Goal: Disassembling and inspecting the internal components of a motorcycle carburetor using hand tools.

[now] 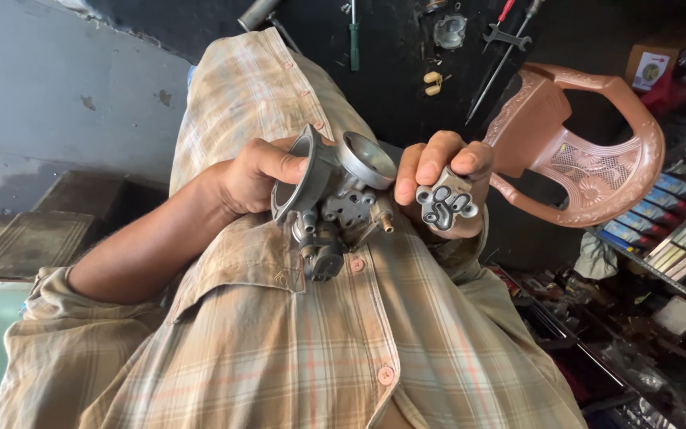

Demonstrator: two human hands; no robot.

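The left hand (252, 175) is gripping a grey carburetor body (331, 199), fingers wrapped around it; the right hand (446, 171) is pinching a small metal cover (445, 206).

Two hands: left (252, 176), right (446, 179). One carburetor (335, 202), one small cover (445, 206), one chair (581, 151).

plastic chair (597, 159) legs hidden, shelf boxes (660, 214) blurred, cut off right

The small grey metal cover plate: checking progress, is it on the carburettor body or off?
Off. The small grey metal cover plate sits apart in the right hand; the left hand holds the grey metal carburettor body.
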